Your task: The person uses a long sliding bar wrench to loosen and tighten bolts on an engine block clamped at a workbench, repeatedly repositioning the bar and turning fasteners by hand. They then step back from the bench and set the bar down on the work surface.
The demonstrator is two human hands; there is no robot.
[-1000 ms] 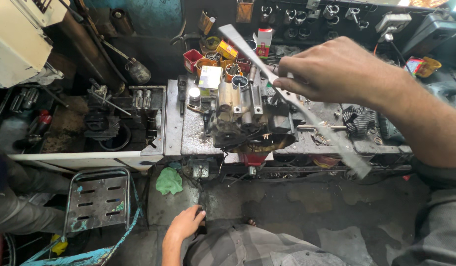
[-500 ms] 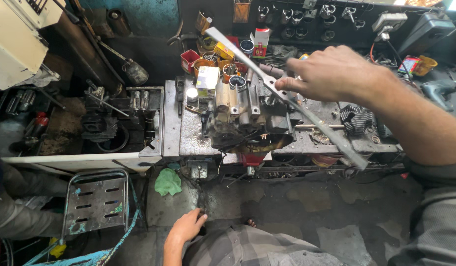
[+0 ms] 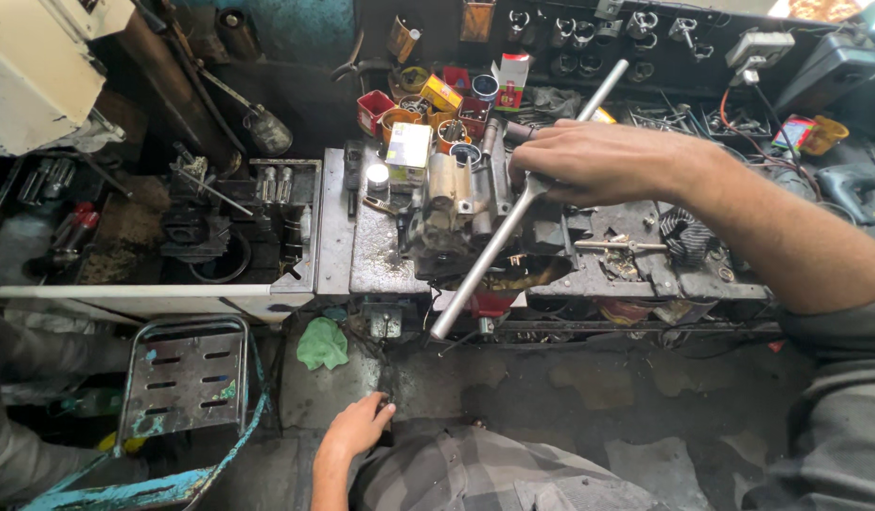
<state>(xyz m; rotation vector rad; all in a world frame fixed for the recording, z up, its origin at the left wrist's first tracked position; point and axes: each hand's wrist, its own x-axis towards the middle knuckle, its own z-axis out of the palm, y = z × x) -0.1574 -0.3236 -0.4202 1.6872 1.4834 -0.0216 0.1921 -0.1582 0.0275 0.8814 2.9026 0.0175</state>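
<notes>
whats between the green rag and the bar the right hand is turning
In the head view, the bench's front edge and a small metal box under it lie between the green rag and the bar gripped by the right hand.

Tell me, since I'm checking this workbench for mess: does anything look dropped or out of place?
A crumpled green rag lies on the floor below the cluttered metal workbench. The right hand grips a long silver bar handle.
</notes>
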